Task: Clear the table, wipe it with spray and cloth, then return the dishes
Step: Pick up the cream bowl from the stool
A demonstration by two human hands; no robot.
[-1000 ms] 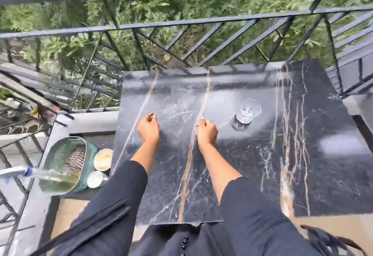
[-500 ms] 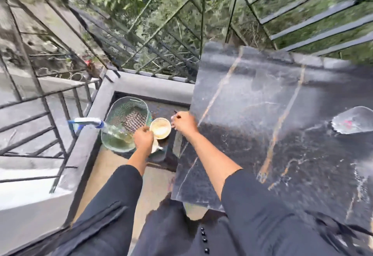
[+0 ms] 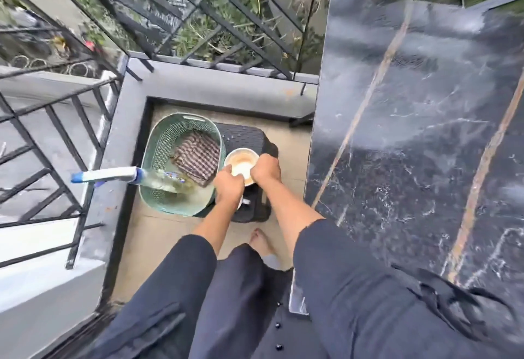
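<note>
Spray bottle [image 3: 141,175] lies across the left rim of the green basket [image 3: 158,143], beside the checked cloth [image 3: 198,157] inside it. Next, my left hand [image 3: 228,185] curls over the near-left rim of the bowl [image 3: 241,164], and my right hand [image 3: 266,170] grips the opposite rim. The bowl is at the black stool [image 3: 246,134], but I cannot tell whether it rests on it or is just clear. The marble surface [image 3: 411,160] stands to the right.

I judge that jogging the basket could roll the bottle off the rim. An uneven lift could tilt the bowl or clip the surface edge. The bottle's long axis runs left to right, nozzle pointing left. The bowl is round, mouth up, with no long axis.
</note>
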